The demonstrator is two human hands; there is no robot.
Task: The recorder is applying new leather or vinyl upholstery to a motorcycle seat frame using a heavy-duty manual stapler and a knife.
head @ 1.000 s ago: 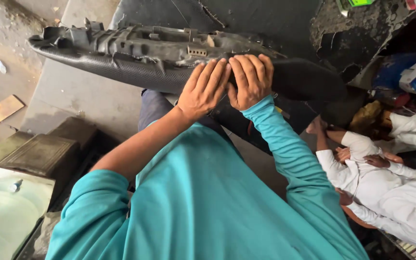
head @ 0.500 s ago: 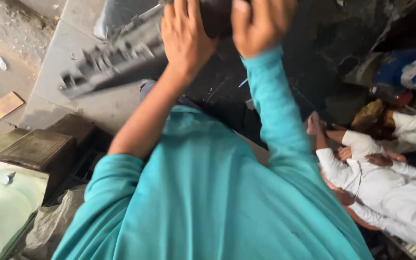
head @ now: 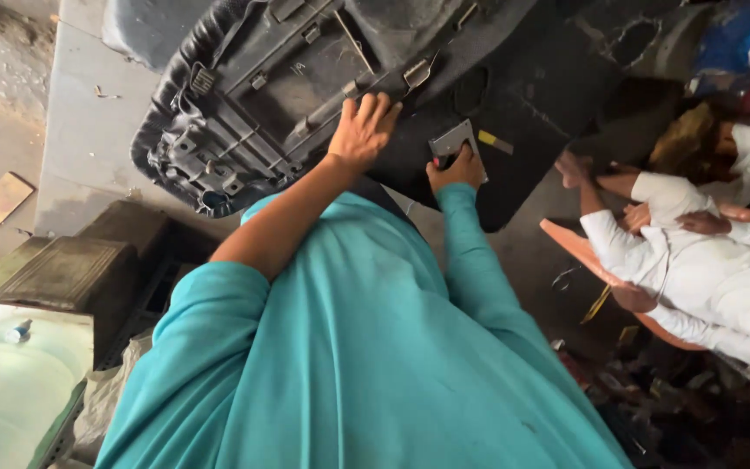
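Overhead, left hand (head: 362,130) flat on black seat base (head: 253,104); right hand (head: 457,165) gripping grey stapler (head: 453,139).

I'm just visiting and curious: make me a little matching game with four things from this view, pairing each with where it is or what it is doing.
Things:
1. left hand
2. right hand
3. black seat base
4. brown board

Places or states:
a. lying flat on the ground, far left
b. turned ribbed underside up
c. gripping a small grey metal tool
d. spread flat on the ribbed plastic

Pairs: 1-d, 2-c, 3-b, 4-a
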